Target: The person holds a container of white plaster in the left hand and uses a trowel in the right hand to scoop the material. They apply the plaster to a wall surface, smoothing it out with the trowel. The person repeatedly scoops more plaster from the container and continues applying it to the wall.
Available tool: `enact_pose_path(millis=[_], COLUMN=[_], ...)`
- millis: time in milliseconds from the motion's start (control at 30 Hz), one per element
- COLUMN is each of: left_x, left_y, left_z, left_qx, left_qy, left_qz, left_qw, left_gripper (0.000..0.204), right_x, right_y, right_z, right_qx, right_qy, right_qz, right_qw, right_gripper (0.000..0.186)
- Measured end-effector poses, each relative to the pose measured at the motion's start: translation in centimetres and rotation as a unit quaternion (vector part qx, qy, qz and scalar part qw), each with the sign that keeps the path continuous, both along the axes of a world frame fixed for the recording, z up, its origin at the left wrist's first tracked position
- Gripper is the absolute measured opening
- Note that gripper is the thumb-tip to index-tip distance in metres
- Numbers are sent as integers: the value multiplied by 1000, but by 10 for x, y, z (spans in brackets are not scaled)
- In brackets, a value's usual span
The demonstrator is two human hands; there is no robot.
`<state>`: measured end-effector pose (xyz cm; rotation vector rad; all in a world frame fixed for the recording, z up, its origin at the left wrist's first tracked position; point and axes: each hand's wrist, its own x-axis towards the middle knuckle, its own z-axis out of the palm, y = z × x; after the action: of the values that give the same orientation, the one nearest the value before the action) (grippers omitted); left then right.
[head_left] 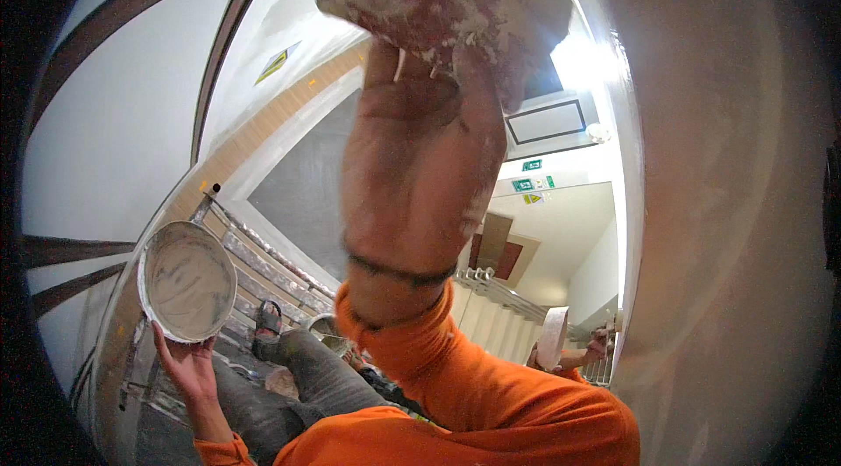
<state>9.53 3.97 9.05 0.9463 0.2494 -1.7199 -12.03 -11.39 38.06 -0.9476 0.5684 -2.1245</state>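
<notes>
My right hand (403,159) is raised in front of me, with a dark band at the wrist. Its fingers grip a flat, reddish-brown thing (420,2) smeared with whitish paste; its kind I cannot make out, and the frame's upper edge cuts it off. Low at the left, my left hand (186,365) supports a round bowl (188,280) from its near rim, with some fingers hidden behind it. Greyish-white paste coats the inside of the bowl.
I am on a slatted, paste-spattered platform (254,247). A sandaled foot (267,321) and a container (324,326) are on it. At the right, another person's hand (598,346) is near a whitish curved thing (552,339). A smooth wall (727,203) rises close on the right.
</notes>
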Motion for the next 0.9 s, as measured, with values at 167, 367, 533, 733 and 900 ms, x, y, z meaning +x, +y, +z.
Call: enact_pose_path(millis=[167, 367, 533, 733, 900], left_x=[-25, -60, -78, -69, -45], left_y=[7, 13, 13, 31, 37], left_z=[-14, -24, -11, -25, -45], left_qx=[7, 25, 25, 43, 50], left_qy=[16, 53, 70, 74, 54], left_qz=[-30, -66, -93, -51, -23], left_qw=[999, 996, 993, 995, 997], left_gripper=[62, 61, 62, 64, 65], right_x=[-117, -177, -189, -166, -182], right_y=[-19, -20, 30, 95, 83], right_z=[13, 50, 56, 43, 0], right_qx=[105, 103, 73, -2, -2], right_qy=[287, -73, -217, -338, -205], right_qz=[-17, 276, 297, 245, 128], right_qw=[952, 953, 927, 909, 970], right_gripper=[31, 34, 35, 30, 34])
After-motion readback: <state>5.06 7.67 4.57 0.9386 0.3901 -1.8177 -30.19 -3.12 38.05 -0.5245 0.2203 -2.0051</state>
